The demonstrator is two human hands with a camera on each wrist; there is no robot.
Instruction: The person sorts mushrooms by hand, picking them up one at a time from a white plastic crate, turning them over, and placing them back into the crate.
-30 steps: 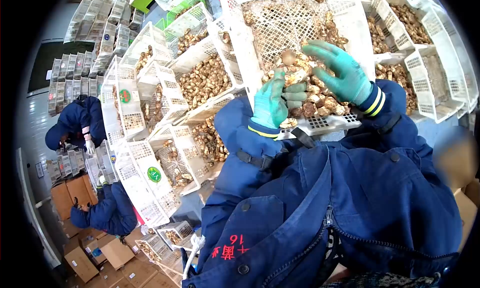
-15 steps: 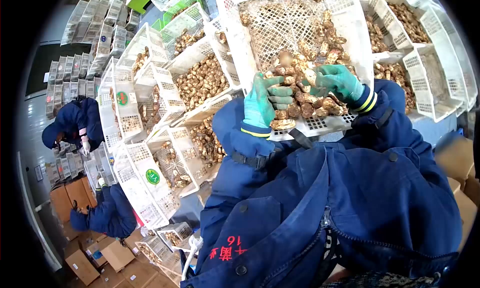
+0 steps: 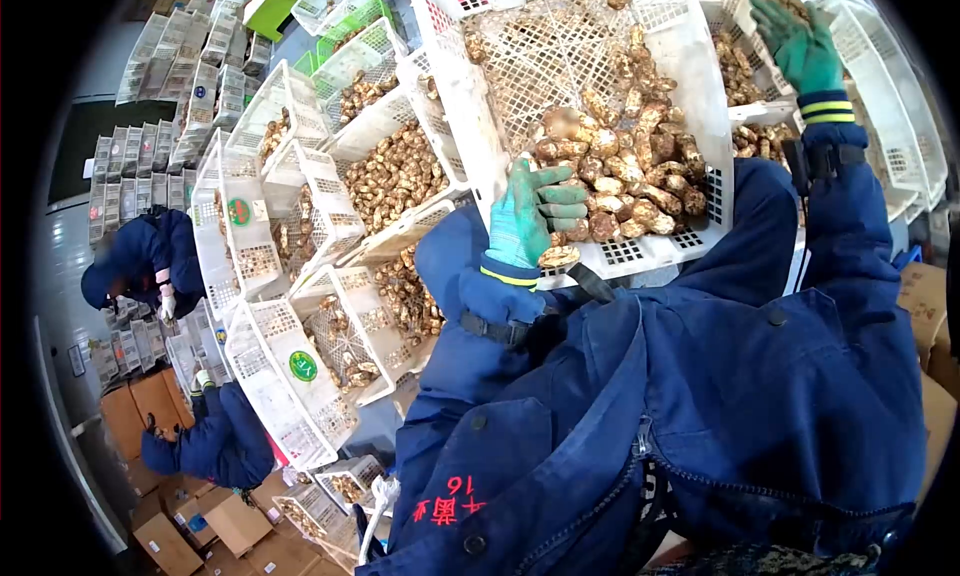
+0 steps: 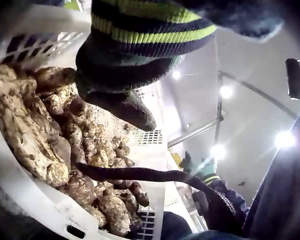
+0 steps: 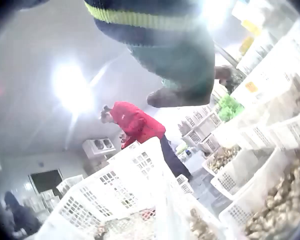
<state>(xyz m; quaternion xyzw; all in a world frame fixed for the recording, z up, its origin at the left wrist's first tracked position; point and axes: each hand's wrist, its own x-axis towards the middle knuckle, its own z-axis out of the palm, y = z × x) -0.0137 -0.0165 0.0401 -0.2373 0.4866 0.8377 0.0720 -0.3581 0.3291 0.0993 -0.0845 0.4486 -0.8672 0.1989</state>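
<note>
A white plastic crate (image 3: pixel 719 126) in front of the wearer holds brown-and-cream mushrooms (image 3: pixel 640 166), heaped at its near right. My green-gloved left hand (image 3: pixel 532 208) rests at the crate's near left edge, its fingers beside the heap. In the left wrist view, mushrooms (image 4: pixel 110 210) fill the crate below that hand (image 4: pixel 115 85), with nothing in its grasp. A single mushroom (image 3: pixel 558 257) lies just below the left hand. My right hand (image 3: pixel 805 56), also gloved, reaches over the crates at the far right with its fingers extended. Mushrooms show near its fingertips.
More white crates of mushrooms stand on the left (image 3: pixel 395 166) and right (image 3: pixel 738 71). Two people in blue work at the far left, near cardboard boxes (image 3: pixel 235 506). A person in a red jacket (image 5: pixel 137 122) stands beyond the crates in the right wrist view.
My right hand first went down into the heap, then left it and moved up and right over the neighbouring crates. The left hand has stayed near the crate's left edge.
</note>
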